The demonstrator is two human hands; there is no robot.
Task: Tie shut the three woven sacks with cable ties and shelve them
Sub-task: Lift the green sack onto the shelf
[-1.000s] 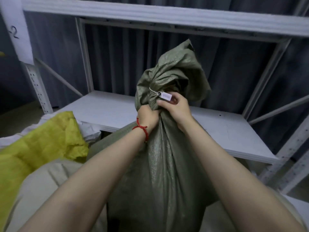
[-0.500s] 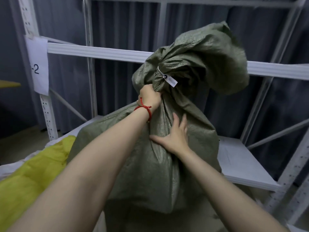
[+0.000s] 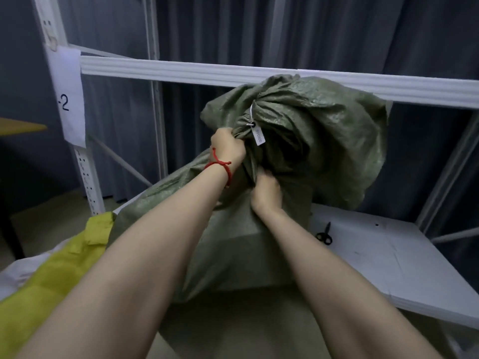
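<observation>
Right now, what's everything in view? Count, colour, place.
green sack: one, olive, partly on shelf board
cable tie: one, white, tagged, round its neck
yellow sack: one, yellow, lower left
white cloth: one, white, under yellow sack
scissors: one pair, black, on shelf board
shelf board: one, white, right
beam: one, white, behind sack top
paper label: one, white, left upright
curtain: dark grey, behind rack
bracelet: one, red, left wrist
left hand: one, gripping sack neck
right hand: one, gripping sack fabric below

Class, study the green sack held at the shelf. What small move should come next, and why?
Probably push the green sack forward onto the shelf board: the cable tie is on, left hand and right hand both grip it, and its bottom overhangs the board's edge.
</observation>
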